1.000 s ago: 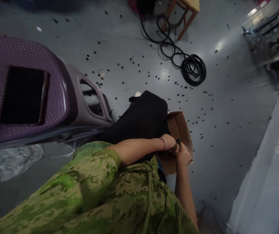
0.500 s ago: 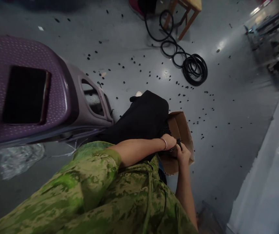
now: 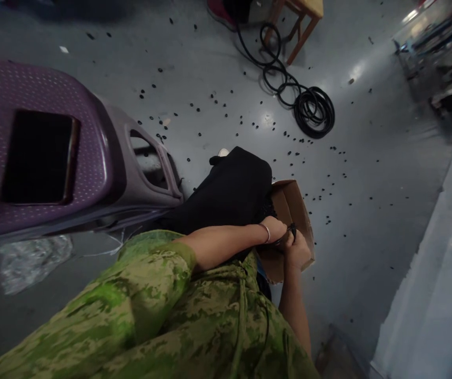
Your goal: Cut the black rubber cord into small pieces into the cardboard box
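Two hands meet over the open cardboard box (image 3: 294, 210), which rests against the person's black-clad knee (image 3: 229, 189). Both the left hand (image 3: 275, 230), with a bangle at its wrist, and the right hand (image 3: 299, 251) are curled tight around a small black part (image 3: 291, 229); it is mostly hidden by the fingers, and its shape cannot be made out. What lies inside the box is too dark to tell. Beyond the box, small black rings (image 3: 289, 142) are scattered over the grey floor (image 3: 368, 173), with a coiled black cable (image 3: 314, 111) further off. Left of the box stands a purple plastic chair (image 3: 52, 152), cut off by the frame edge
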